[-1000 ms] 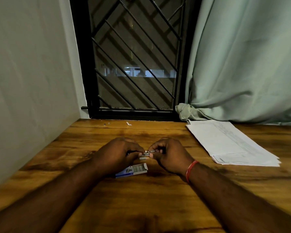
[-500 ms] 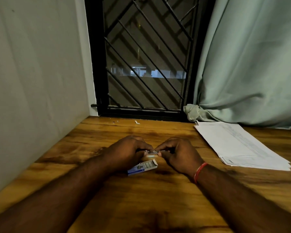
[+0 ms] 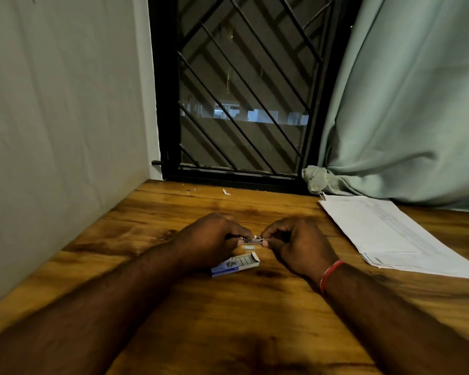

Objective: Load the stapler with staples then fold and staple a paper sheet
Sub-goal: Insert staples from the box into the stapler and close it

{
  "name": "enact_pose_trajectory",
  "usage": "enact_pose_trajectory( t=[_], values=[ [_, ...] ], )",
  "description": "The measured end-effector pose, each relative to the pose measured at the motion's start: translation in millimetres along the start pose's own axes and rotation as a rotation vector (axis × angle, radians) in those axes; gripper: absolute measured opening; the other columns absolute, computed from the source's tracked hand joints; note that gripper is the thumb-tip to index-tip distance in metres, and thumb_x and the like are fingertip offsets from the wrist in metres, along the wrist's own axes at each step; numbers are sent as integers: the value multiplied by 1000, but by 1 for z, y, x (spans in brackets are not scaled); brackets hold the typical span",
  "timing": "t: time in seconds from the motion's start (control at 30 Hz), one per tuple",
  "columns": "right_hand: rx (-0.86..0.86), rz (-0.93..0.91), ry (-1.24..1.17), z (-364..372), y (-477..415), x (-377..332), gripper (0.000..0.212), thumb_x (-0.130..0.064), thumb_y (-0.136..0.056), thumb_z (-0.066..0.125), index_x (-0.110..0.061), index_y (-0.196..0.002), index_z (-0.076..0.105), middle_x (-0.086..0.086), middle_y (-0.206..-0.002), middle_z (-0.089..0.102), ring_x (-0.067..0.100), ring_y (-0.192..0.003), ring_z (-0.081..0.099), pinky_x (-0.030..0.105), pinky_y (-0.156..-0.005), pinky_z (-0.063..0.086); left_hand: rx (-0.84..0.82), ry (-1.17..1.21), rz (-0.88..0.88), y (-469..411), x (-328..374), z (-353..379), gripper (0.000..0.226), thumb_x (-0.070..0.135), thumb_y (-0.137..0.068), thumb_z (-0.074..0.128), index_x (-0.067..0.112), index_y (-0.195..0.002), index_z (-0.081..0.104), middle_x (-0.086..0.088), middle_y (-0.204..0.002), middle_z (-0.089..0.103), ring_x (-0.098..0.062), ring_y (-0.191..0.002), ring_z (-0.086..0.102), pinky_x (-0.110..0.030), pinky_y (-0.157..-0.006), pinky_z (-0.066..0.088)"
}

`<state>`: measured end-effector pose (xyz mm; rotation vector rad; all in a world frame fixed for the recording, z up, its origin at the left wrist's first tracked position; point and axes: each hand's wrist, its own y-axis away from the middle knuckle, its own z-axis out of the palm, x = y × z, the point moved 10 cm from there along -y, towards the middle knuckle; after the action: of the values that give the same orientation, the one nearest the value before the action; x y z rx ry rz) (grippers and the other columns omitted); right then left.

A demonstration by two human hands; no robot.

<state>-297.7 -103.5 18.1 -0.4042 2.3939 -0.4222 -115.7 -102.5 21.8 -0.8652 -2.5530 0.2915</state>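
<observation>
Hands unchanged at frame centre: left hand point(image 3: 209, 239) and right hand point(image 3: 295, 242) still pinch stapler point(image 3: 251, 240) above staple box point(image 3: 236, 265).

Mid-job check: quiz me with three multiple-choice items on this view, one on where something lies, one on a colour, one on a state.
1. Where is the paper stack?
A. on the table, to the right of the hands
B. under the staple box
C. against the left wall

2. What colour is the band on the right wrist?
A. green
B. red
C. black

3. What state is the staple box in?
A. sealed
B. crushed flat
C. open, tray showing

Answers: 1 A, the sheets lie beyond the right hand near the curtain. 2 B, it shows red. 3 C, the tray sticks out below the left hand, while both hands pinch a small metal piece.
</observation>
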Motion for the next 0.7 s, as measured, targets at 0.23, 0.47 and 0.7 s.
enact_pose_trajectory(
  t=[0.23,0.47,0.7],
  values=[
    [27,13,57,-4,1,0,9,-34,-90,89,-38,-86,82,-21,-80,77,-1,-74,70,33,-68,61,-8,3,22,1,4,-1,32,29,-105,66,41,-133,74,17,-120,72,-3,-107,63,-40,-96,57],
    [17,46,96,-5,-1,-1,10,-38,-91,88,-38,-84,81,-21,-78,76,0,-74,70,33,-69,61,9,2,-4,1,2,-2,31,30,-104,67,40,-133,74,18,-124,72,-1,-110,63,-40,-98,58],
    [57,-156,133,-12,10,-27,11,-42,-90,87,-39,-100,83,-27,-97,72,0,-102,53,28,-84,50,18,9,-21,10,-3,-17,28,36,-101,73,41,-128,76,23,-121,70,5,-108,61,-33,-95,58]
  ],
)
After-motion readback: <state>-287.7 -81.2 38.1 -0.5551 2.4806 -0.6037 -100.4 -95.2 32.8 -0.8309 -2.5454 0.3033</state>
